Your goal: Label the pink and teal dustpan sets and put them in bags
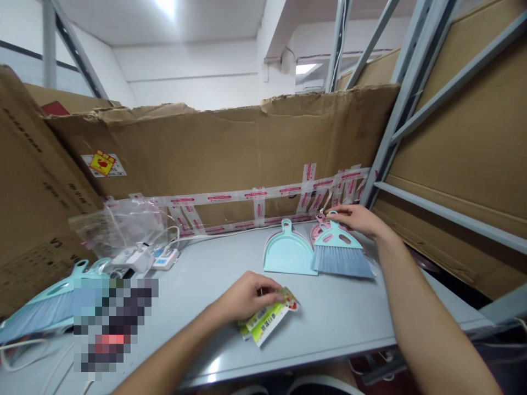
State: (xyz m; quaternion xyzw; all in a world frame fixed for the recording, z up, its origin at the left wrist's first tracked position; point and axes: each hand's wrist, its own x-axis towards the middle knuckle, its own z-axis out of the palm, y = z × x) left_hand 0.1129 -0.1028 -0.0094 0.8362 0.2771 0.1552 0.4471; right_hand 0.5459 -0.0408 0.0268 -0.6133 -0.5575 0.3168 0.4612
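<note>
Head view: lower centre, gripping green-and-white printed cards in the left hand, fingers curled; right of centre, pinching by its top, right hand nearly closed, a blue-bristled mint broom beside a mint dustpan.

Near the front edge of the counter, the left hand pinches green-and-white printed cards. Toward the back right corner, the right hand grips a mint hand brush by its handle — just beside a mint dustpan. Another blue-bristled brush lies at the left end — near a clear plastic bag by the back edge.
</note>
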